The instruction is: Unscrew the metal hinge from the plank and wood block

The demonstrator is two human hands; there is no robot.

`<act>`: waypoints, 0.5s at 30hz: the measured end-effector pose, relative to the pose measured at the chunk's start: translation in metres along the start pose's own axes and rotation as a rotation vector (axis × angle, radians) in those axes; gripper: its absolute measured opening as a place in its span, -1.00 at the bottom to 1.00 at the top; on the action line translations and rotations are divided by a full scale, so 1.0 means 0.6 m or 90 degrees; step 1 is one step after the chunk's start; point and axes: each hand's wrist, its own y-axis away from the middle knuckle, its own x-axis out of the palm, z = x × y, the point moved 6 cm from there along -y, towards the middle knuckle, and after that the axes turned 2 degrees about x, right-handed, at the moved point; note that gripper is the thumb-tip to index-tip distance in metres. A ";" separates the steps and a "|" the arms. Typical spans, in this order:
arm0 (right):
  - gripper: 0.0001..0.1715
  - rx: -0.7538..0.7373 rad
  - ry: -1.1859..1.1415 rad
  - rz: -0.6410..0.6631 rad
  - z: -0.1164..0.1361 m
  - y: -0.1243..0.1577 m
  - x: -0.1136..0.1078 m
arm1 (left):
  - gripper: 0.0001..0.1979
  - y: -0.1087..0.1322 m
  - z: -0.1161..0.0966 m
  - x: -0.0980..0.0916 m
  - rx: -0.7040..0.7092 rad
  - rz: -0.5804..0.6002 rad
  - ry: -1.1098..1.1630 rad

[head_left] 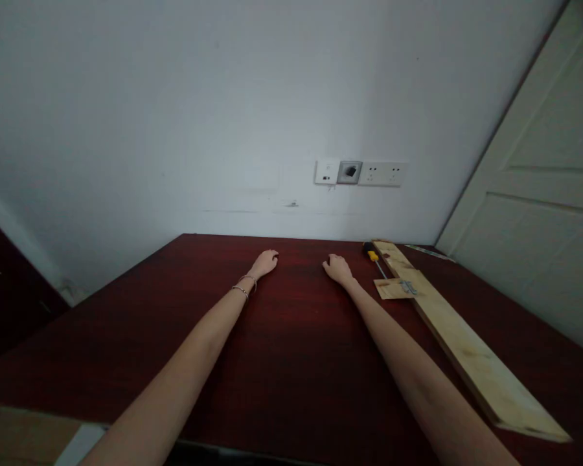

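Note:
My left hand [265, 263] rests on the far part of the dark red tabletop [291, 349], fingers loosely bent and thumb a little apart. Nothing shows in it. Two thin bracelets [245, 287] circle that wrist. To its right, my right hand [338, 268] also lies on the tabletop with loosely bent fingers and holds nothing visible. Nearest to the right hand is a screwdriver [373, 256] with a black and yellow handle. Its shaft points to a small wooden piece [388, 288], on which several small metal pieces [408, 287] lie, perhaps screws.
A long pale wooden board [471, 353] runs along the table's right side. Behind it lies a thin strip-like object [430, 252]. A white wall with sockets [381, 173] rises at the table's back edge. A white panelled door [539, 188] stands at the right.

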 end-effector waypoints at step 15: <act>-0.38 0.074 0.044 -0.012 -0.252 0.200 -0.172 | -0.68 -0.020 -0.046 -0.024 -0.041 0.112 -0.078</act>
